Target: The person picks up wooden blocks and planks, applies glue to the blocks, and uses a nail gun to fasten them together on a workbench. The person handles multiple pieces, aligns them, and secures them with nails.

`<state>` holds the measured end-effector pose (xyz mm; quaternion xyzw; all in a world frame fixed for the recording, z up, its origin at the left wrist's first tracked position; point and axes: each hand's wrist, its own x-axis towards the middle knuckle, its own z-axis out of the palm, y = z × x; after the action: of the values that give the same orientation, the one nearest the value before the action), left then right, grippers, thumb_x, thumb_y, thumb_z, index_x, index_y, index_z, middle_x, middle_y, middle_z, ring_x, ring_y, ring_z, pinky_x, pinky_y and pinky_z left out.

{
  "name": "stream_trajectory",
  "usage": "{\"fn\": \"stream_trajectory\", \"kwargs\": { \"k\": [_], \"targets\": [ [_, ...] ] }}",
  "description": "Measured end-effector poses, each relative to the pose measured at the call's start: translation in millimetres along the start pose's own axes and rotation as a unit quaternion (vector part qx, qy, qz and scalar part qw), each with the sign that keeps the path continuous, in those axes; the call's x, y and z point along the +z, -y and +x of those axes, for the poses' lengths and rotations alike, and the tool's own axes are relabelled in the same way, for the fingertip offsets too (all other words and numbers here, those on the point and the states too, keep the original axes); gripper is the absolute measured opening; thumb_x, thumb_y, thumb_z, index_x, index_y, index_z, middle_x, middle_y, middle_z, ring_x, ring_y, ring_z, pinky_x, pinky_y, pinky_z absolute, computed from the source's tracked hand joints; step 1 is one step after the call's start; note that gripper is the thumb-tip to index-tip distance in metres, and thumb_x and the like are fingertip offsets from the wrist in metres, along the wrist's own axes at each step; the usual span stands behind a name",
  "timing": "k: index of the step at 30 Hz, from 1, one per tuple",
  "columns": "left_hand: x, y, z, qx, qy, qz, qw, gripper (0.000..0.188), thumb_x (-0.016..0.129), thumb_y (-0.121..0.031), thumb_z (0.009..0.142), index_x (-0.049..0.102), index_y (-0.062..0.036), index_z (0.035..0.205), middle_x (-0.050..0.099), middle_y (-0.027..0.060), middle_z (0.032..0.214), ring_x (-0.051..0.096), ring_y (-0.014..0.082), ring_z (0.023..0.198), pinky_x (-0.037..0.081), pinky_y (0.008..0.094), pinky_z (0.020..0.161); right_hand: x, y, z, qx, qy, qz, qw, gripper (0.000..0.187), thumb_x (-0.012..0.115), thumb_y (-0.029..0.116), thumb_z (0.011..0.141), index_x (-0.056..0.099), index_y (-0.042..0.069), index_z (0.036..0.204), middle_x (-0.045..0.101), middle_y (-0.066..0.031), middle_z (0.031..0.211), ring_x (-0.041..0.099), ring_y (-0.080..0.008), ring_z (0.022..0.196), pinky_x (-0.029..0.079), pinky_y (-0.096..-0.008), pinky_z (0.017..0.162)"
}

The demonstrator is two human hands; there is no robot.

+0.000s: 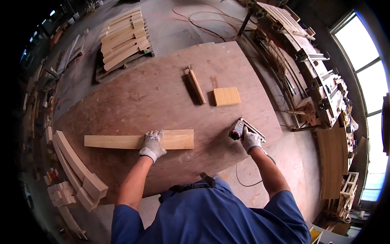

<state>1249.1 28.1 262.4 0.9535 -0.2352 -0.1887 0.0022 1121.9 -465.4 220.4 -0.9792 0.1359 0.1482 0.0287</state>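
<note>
My left hand (153,144), in a pale work glove, grips a light wooden board (178,139) from above, its fingers reaching across the board. The board lies flat on the worktable (134,107), with a slightly curved long edge. To the right, my gloved right hand (251,141) is closed around a nail gun (238,129) with a dark body and a long metal magazine. A thin hose (243,185) hangs below it. Farther away lie a hammer (196,86) with a wooden handle and a short rectangular wooden block (226,96); neither hand touches them.
Curved wooden pieces (73,162) are stacked beyond the table's left edge. A pallet of boards (124,38) stands on the floor past the far left side. Coiled hoses (207,18) lie on the floor ahead. A long cluttered bench (300,53) runs along the right.
</note>
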Motion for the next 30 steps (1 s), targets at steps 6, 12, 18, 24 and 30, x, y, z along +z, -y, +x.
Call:
{"fn": "stream_trajectory", "kwargs": {
  "k": [6,12,18,24,30],
  "targets": [
    [9,-37,24,-0.003,-0.013,0.002,1.000,0.095,0.088,-0.029,0.077,0.047,-0.0051,0.159,0.062,0.0144,0.138,0.053,0.0335,0.136,0.032,0.0486,0.125,-40,-18,58,-0.049,0.181,-0.093,0.978,0.060,0.075,0.045,0.092,0.067,0.007,0.137,0.077,-0.0218,0.117,0.076,-0.0383,0.108,0.061,-0.0515,0.088],
    [8,-55,37,-0.026,-0.035,-0.040,0.998,0.093,0.087,-0.023,0.075,0.048,-0.0079,0.159,0.061,0.0142,0.136,0.052,0.0335,0.136,0.024,0.0516,0.131,-107,-20,188,-0.125,-0.030,0.036,0.991,0.124,0.096,0.028,0.068,0.027,0.004,0.168,0.043,-0.0235,0.166,0.048,-0.0406,0.149,0.045,-0.0464,0.121],
    [21,-51,32,-0.035,-0.059,-0.054,0.996,0.089,0.084,-0.016,0.076,0.049,-0.0097,0.158,0.061,0.0148,0.134,0.051,0.0346,0.138,0.019,0.0556,0.134,-70,0,270,-0.257,0.003,0.006,0.966,0.131,0.101,0.036,0.059,0.031,0.004,0.166,0.047,-0.0223,0.161,0.047,-0.0404,0.148,0.044,-0.0488,0.121],
    [30,-43,33,-0.018,-0.087,-0.052,0.995,0.087,0.082,-0.019,0.079,0.048,-0.0121,0.159,0.059,0.0183,0.140,0.049,0.0381,0.140,0.021,0.0571,0.133,-97,-5,217,-0.177,0.033,0.156,0.971,0.133,0.098,0.031,0.057,0.030,-0.002,0.166,0.064,-0.0278,0.140,0.065,-0.0399,0.127,0.053,-0.0448,0.112],
    [19,-43,27,-0.020,-0.035,-0.048,0.998,0.092,0.083,-0.022,0.082,0.043,-0.0105,0.163,0.055,0.0181,0.148,0.044,0.0356,0.146,0.017,0.0538,0.134,-124,9,126,-0.018,0.153,0.492,0.857,0.118,0.093,0.018,0.075,0.024,-0.009,0.166,0.073,-0.0211,0.114,0.074,-0.0236,0.096,0.060,-0.0336,0.085]
  ]
}}
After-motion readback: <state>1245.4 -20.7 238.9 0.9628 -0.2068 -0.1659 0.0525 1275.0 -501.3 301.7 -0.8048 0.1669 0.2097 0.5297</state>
